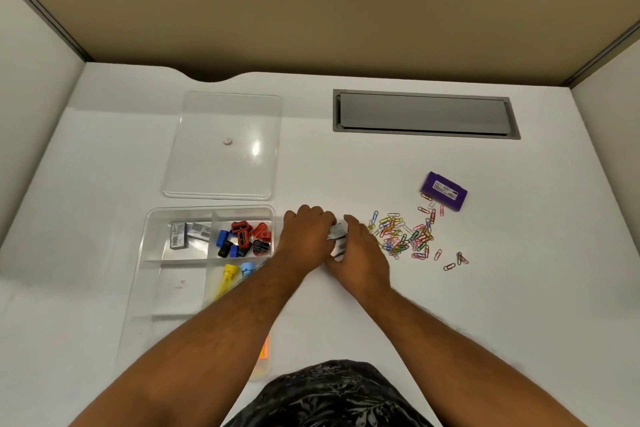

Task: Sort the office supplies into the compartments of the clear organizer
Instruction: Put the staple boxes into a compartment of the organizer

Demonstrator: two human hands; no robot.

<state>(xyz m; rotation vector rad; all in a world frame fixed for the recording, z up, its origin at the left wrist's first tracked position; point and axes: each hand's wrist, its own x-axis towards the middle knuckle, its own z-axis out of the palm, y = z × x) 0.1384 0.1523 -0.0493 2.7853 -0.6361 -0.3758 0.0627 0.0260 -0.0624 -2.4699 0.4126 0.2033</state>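
Hands met at frame centre on the white desk (pixel 346 166): left hand (pixel 306 236) and right hand (pixel 360 253) both curled around small grey boxes (pixel 337 232). Clear organizer (pixel 149 218) lay just left, coloured paper clips (pixel 405 236) scattered right, near a purple box (pixel 444 191).
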